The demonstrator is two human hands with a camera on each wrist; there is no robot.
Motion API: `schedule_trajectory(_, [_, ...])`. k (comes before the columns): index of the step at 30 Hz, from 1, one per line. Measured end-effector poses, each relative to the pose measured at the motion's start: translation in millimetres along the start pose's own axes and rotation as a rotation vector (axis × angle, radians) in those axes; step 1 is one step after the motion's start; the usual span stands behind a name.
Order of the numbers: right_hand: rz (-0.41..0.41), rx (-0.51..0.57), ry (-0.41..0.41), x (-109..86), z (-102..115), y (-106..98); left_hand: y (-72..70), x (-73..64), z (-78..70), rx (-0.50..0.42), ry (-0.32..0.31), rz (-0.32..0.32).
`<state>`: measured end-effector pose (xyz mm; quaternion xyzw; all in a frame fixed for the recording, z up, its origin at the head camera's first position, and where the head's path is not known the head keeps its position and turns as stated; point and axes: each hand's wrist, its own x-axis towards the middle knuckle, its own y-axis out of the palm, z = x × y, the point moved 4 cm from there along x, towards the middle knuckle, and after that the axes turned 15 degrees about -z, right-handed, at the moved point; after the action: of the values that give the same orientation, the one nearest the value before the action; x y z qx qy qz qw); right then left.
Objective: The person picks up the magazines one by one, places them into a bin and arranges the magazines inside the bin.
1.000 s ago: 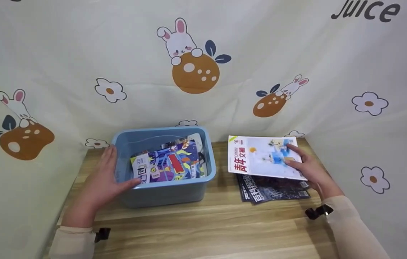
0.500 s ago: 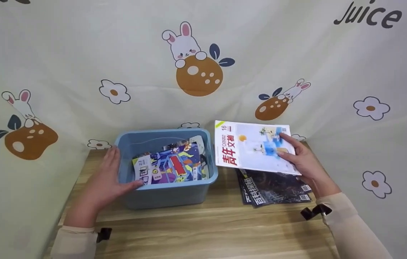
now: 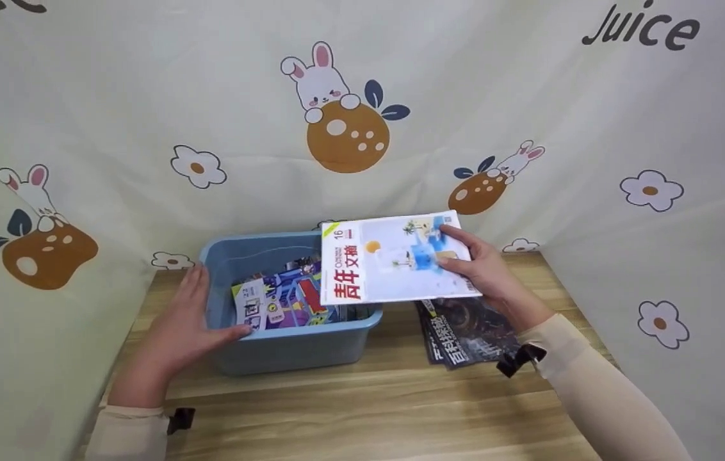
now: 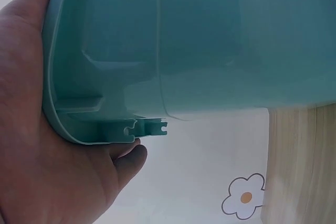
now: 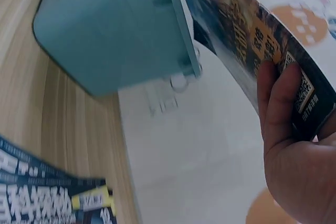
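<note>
My right hand (image 3: 478,262) pinches a white magazine (image 3: 394,259) with red characters by its right edge, thumb on the cover and fingers underneath. In the right wrist view its dark back cover (image 5: 247,30) shows. The magazine hangs over the right rim of a blue plastic bin (image 3: 298,349), overlapping part of the opening. My left hand (image 3: 177,333) holds the bin's front left corner, thumb on the front rim and fingers along the left side. Inside the bin lies a colourful purple magazine (image 3: 292,298), its right part covered by the white one.
Dark magazines (image 3: 458,336) lie fanned in a pile on the wooden table (image 3: 350,416), right of the bin and partly under my right forearm. A pale curtain (image 3: 260,186) printed with rabbits and flowers encloses the table behind and at both sides.
My right hand has lifted the white magazine off the dark pile and carried it left to the bin's right side. The left hand stays at the bin's corner.
</note>
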<state>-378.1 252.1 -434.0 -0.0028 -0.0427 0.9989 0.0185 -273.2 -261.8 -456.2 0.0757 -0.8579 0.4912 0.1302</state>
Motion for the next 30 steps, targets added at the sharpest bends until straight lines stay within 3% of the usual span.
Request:
schedule_trajectory(13, [0.063, 0.111, 0.007, -6.8, 12, 76, -2.3, -2.2, -3.1, -0.042, -0.001, -0.024])
schedule_trajectory(30, [0.117, 0.014, -0.105, -14.7, 11, 146, -0.7, -1.4, -2.4, -0.016, -0.027, -0.011])
